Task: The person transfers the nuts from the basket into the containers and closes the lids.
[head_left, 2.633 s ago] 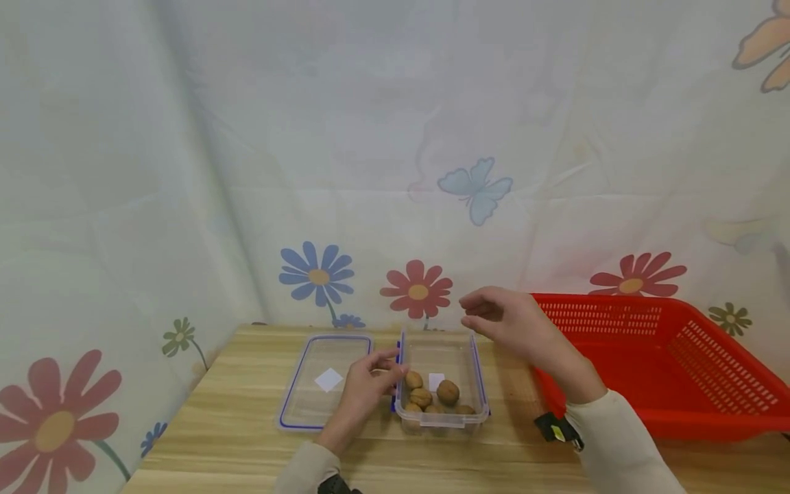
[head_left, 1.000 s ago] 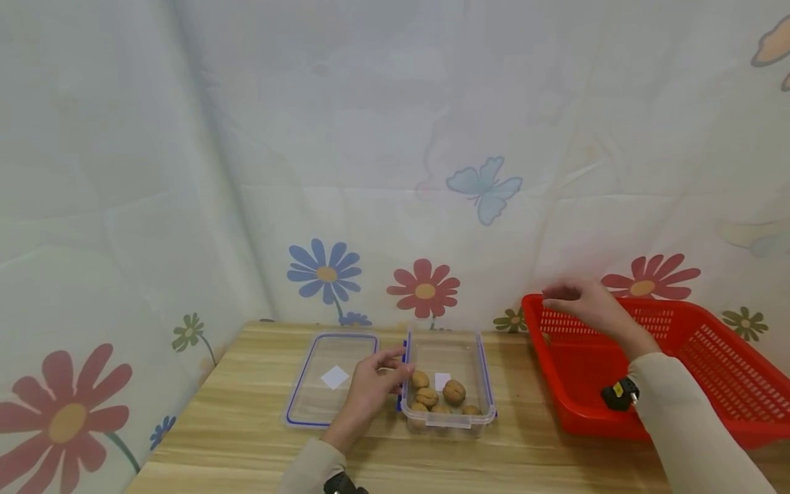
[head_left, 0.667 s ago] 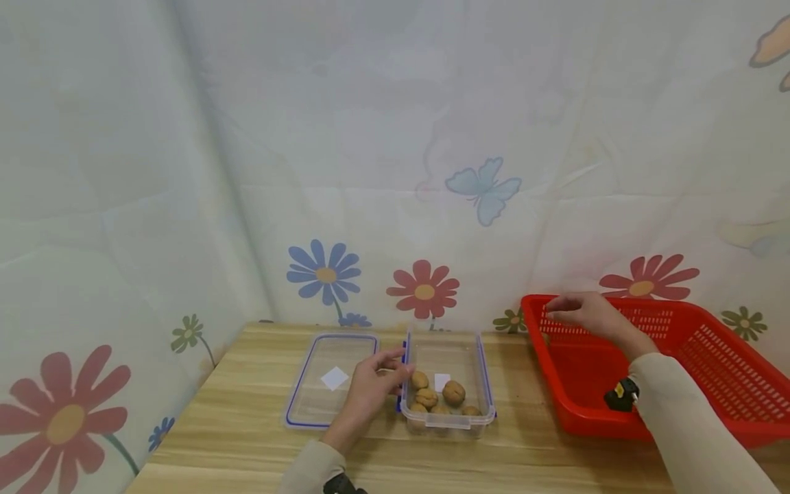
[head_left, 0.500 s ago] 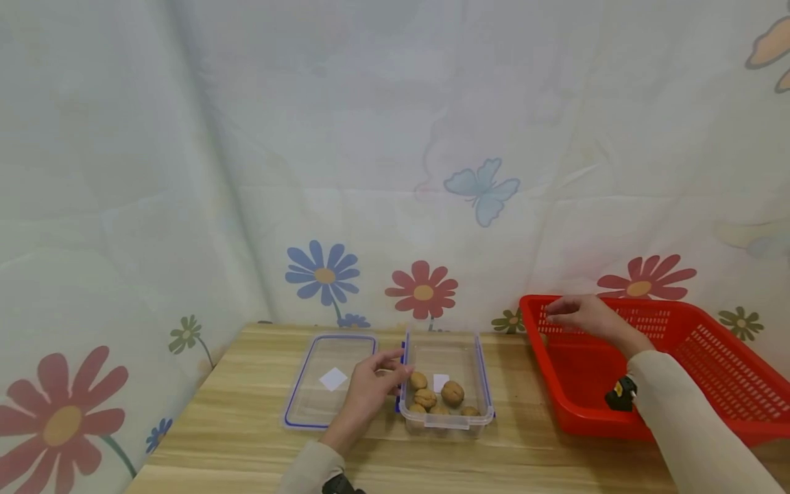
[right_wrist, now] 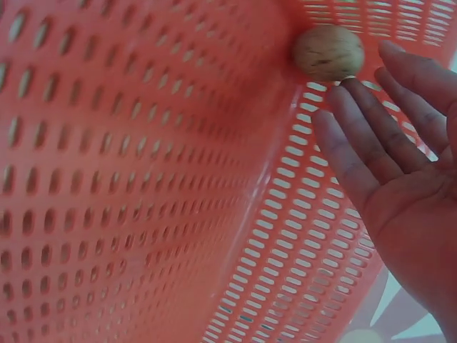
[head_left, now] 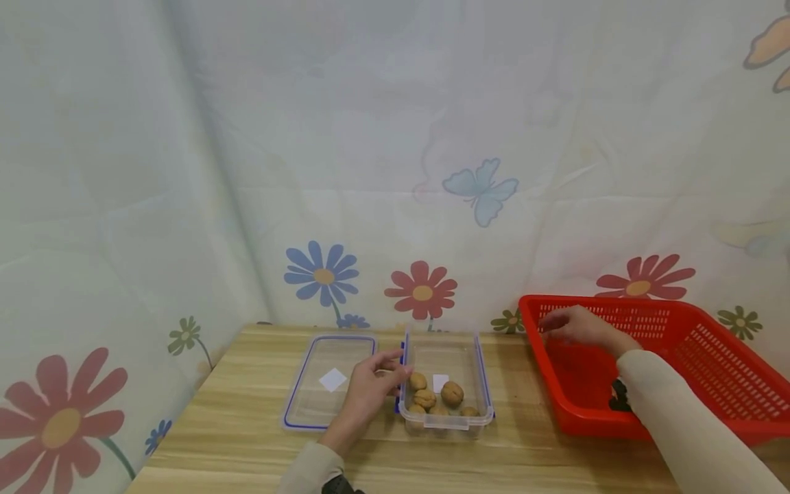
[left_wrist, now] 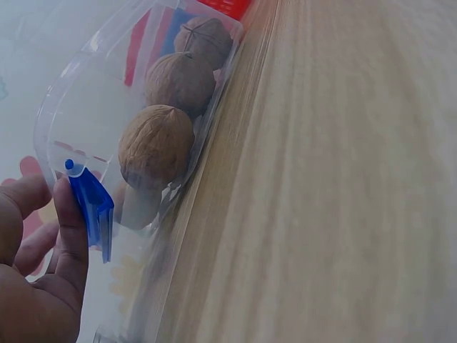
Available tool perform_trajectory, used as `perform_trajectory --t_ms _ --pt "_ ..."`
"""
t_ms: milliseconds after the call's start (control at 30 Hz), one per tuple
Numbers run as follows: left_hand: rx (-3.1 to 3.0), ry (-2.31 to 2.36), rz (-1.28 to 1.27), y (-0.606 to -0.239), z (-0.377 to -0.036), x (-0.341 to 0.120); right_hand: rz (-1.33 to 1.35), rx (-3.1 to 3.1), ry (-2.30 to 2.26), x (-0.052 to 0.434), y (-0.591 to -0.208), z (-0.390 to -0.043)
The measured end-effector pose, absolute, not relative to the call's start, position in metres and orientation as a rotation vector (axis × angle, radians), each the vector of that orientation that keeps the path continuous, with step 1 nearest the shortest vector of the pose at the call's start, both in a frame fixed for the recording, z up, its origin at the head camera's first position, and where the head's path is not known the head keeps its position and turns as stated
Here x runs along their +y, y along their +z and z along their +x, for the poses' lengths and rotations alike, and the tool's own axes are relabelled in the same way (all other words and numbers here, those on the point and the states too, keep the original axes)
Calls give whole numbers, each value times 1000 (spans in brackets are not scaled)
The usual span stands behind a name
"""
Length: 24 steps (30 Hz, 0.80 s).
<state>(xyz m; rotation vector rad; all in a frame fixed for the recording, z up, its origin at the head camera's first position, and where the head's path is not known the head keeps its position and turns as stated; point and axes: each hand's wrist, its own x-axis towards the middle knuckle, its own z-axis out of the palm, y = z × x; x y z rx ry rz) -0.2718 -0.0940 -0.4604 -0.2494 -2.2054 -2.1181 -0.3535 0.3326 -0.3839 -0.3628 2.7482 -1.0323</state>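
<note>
My left hand (head_left: 370,384) rests its thumb and fingertips against the left side of a clear plastic food container (head_left: 441,423). In the left wrist view the thumb lies beside the container's blue latch (left_wrist: 91,204). Several walnuts (head_left: 452,394) are gathered toward the near end of this lidless box. My right hand (head_left: 577,326) is down inside a red plastic basket (head_left: 555,391), at its far left corner. There, in the right wrist view, its extended fingers come right up to a walnut (right_wrist: 328,53) in the corner.
The container's blue-edged lid (head_left: 299,384) lies flat on the wooden table (head_left: 228,412), left of the container. Behind the table hangs a white curtain (head_left: 370,137) with printed flowers and butterflies. The basket's raised rim surrounds my right hand.
My right hand has gone from above the container rightward to the basket, then sunk lower into its far left corner. My left hand stays at the container's side.
</note>
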Motion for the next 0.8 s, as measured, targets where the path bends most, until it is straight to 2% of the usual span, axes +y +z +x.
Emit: perform_trajectory --t_ms 800 --pt "-2211 -2119 -254 -460 -272 -94 -327 2724 -836 327 -384 -355"
